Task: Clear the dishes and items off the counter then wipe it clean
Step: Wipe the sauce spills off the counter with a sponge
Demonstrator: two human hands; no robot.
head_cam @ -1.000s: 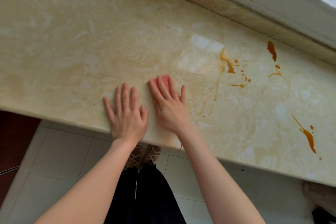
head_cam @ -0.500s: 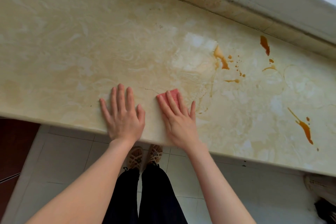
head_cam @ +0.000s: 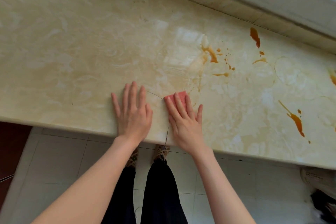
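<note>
The right hand (head_cam: 185, 123) lies flat on a pink sponge (head_cam: 179, 95), fingers spread and pressing it to the marble counter (head_cam: 72, 51) near the front edge; only the sponge's far end shows past the fingertips. Over the last second the sponge has slid toward the near edge and a little to the right, a pull stroke out of the smeared patch it sat in before. The left hand (head_cam: 132, 112) is open, palm down, holding nothing, braced on the counter just left of the sponge, and it has kept its place.

What the stroke left behind is a pale, streaky film (head_cam: 183, 71) running far-right from the sponge (thinned sauce rather than clean stone, as best I can judge). No dishes show on the visible counter, so clearing looks done here and wiping is the step in hand.

Plenty remains to the right: an orange-brown splatter (head_cam: 211, 53) with droplets beyond it, a darker streak (head_cam: 255, 37) near the far wall, and a long drip (head_cam: 295, 121) toward the near edge. The next passes probably need to work rightward, and the sponge may want rinsing.
</note>
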